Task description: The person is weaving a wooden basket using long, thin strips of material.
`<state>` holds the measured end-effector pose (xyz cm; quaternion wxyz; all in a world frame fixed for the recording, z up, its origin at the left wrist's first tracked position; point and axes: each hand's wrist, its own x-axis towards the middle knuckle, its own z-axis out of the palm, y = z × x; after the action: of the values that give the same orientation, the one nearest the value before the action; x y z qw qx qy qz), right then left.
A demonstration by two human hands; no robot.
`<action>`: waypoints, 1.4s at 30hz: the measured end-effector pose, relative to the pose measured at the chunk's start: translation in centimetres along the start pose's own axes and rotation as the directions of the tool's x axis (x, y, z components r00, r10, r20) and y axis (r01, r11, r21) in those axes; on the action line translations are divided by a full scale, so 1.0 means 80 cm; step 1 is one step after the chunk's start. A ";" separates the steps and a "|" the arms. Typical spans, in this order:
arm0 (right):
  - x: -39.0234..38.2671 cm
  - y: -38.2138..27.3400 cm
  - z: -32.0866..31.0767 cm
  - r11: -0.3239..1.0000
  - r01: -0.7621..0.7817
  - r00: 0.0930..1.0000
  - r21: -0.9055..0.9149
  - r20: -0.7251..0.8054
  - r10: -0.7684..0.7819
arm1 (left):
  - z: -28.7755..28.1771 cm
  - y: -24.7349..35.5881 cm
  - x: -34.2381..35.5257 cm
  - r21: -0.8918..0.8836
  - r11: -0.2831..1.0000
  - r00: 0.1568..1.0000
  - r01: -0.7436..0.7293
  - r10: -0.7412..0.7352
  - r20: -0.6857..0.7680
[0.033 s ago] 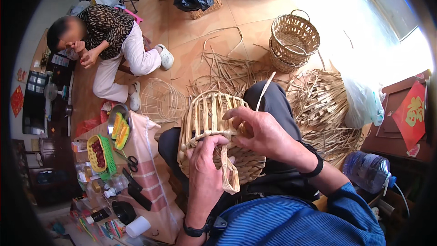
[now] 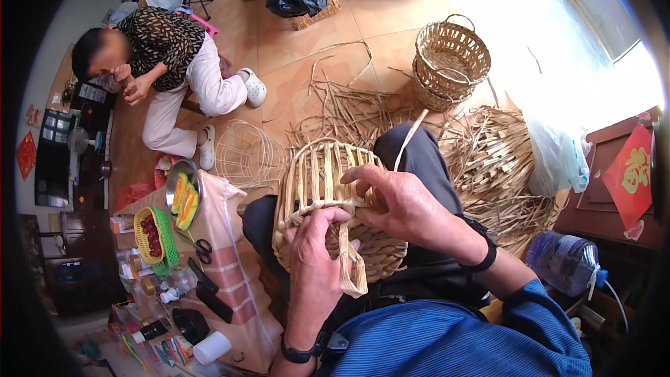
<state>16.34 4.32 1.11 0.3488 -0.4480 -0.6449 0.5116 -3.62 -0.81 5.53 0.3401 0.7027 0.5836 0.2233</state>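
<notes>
A partly woven straw basket (image 2: 335, 167) lies across my lap, its upright strips showing on the far side and tighter weave nearer me. My left hand (image 2: 314, 258) is closed on the basket's near left side, with the thumb tip pressed at the woven row. My right hand (image 2: 405, 202) is closed, thumb and fingers bent at the same row, on a straw strand (image 2: 410, 139) whose free end sticks up beyond the knuckles. A flat folded strip loop (image 2: 354, 276) hangs between the hands. The fingertips partly hide the weave.
Loose straw (image 2: 488, 167) is heaped at right, beside a plastic bag (image 2: 555, 160). Stacked baskets (image 2: 453, 56) stand beyond. A wire frame (image 2: 248, 150) sits on the floor near a seated person (image 2: 167, 49). Scissors (image 2: 202, 250) lie on the cloth-covered table (image 2: 237, 286) at left.
The strand's free end by my right hand has tipped very slightly to the right. Both hands and the basket stay in place.
</notes>
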 end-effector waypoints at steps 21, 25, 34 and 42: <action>-0.009 0.003 -0.021 0.994 0.111 0.986 -0.024 0.128 -0.107 | 0.028 -0.006 -0.003 -0.241 0.967 0.968 0.084 -0.137 -0.212; -0.029 0.011 0.004 0.936 0.282 0.949 -0.212 -0.083 -0.305 | 0.029 -0.007 -0.001 -0.211 0.976 0.968 0.063 -0.111 -0.226; -0.023 0.023 0.023 0.914 0.361 0.898 -0.185 -0.195 -0.394 | 0.019 -0.004 0.005 -0.011 1.000 0.974 -0.022 0.019 -0.225; -0.066 0.047 -0.043 0.759 0.140 0.955 0.636 -0.290 0.067 | 0.007 -0.027 0.008 0.282 0.958 0.946 -0.053 0.138 -0.292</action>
<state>22.20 0.89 -1.72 0.5845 -0.3578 -0.3764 0.6234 -4.49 -0.13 3.51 0.1343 0.7265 0.6195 0.2651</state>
